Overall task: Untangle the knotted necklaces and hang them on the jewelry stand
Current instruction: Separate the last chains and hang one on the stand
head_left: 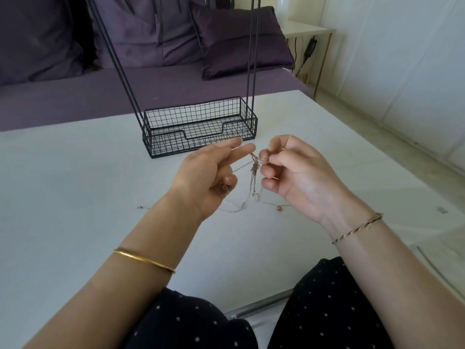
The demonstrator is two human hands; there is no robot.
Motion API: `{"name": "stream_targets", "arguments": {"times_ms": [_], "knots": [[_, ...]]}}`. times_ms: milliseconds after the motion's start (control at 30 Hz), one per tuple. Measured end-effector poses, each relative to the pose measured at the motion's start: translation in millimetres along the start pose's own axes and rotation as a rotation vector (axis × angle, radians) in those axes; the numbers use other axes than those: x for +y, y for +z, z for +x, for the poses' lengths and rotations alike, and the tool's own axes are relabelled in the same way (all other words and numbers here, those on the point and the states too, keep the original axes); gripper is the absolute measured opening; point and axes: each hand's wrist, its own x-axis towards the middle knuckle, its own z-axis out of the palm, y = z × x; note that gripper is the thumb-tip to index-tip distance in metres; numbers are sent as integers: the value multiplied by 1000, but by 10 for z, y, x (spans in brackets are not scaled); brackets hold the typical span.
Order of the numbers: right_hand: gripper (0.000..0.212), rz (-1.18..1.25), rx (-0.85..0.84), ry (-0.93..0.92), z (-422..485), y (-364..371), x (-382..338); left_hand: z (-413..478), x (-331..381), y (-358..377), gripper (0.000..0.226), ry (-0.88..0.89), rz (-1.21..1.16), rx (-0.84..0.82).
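A knot of thin tangled necklaces [254,170] hangs between my two hands above the white table [75,197]. My left hand [211,172] pinches a chain near the top of the knot, with its lower fingers curled round another strand. My right hand [289,170] pinches the knot from the right side. Loose chain ends and small pendants [279,208] trail down onto the table below. The black wire jewelry stand [201,127] stands just beyond my hands; its basket base is bare and its tall rods run up out of view.
A small clasp end [140,207] lies on the table to the left. A purple sofa with cushions [239,44] sits behind the table. A white side table [309,31] stands at the back right. My dotted dark clothing [327,311] fills the bottom.
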Motion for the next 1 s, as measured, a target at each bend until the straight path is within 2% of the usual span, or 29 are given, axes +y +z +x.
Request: {"name": "stream_targets", "arguments": {"times_ms": [67,200,300,400,600,767,833,933,1000], "knots": [[28,-84,8,-14,1,-22,20,-17,-2,-5,22,96,176,13],[26,-547,88,-195,25,-32,52,-45,-6,-6,21,325,743,-7],[28,-710,80,-289,48,-13,38,-49,24,3,16,455,1020,-20],[26,-754,21,-280,69,14,-7,-45,108,30,2,552,1136,29],[16,-772,-67,-228,144,117,-306,-59,363,212,2,671,1316,85],[14,-980,-23,-298,167,282,-674,-174,594,451,12,864,1537,240],[17,-949,29,-310,145,363,-802,-230,709,560,13,894,1635,303],[22,-640,77,-215,94,501,-1028,-379,916,704,9,916,1669,366],[21,-519,88,-169,78,563,-1136,-439,1029,751,12,906,1654,393]]}}
